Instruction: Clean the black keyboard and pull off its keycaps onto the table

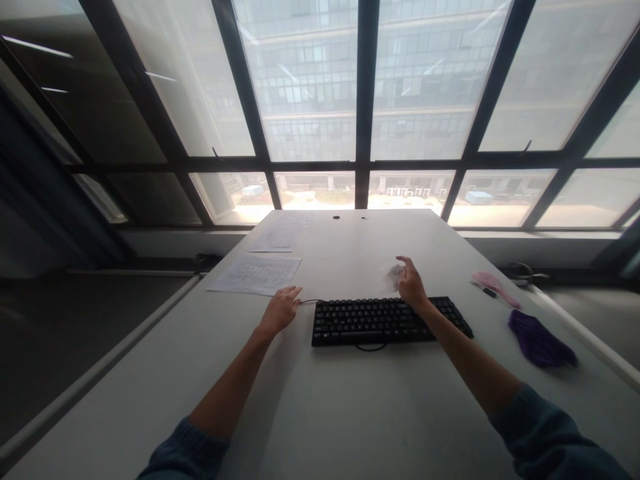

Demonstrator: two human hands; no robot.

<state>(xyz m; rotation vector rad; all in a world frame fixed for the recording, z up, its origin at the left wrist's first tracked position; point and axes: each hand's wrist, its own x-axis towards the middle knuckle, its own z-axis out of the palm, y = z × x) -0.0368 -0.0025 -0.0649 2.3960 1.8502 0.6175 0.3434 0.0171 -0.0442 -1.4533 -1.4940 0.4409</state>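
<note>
A black keyboard point(373, 321) lies on the white table in front of me, with a loop of its cable showing at the near edge. My left hand point(281, 309) rests on the tabletop just left of the keyboard, fingers stretched out and near the cable. Over the far right part of the keyboard, my right hand point(411, 283) pinches a crumpled, pale grey tissue point(393, 277), its index finger pointing outward. The tissue is smeared by motion, so its exact shape is hard to make out.
Printed sheets of paper point(257, 275) lie at the left of the table point(320, 413). On the right are a pink hairbrush point(493, 285), a dark pen-like item point(484, 289) and a purple cloth point(540, 340). Large windows stand beyond the far edge.
</note>
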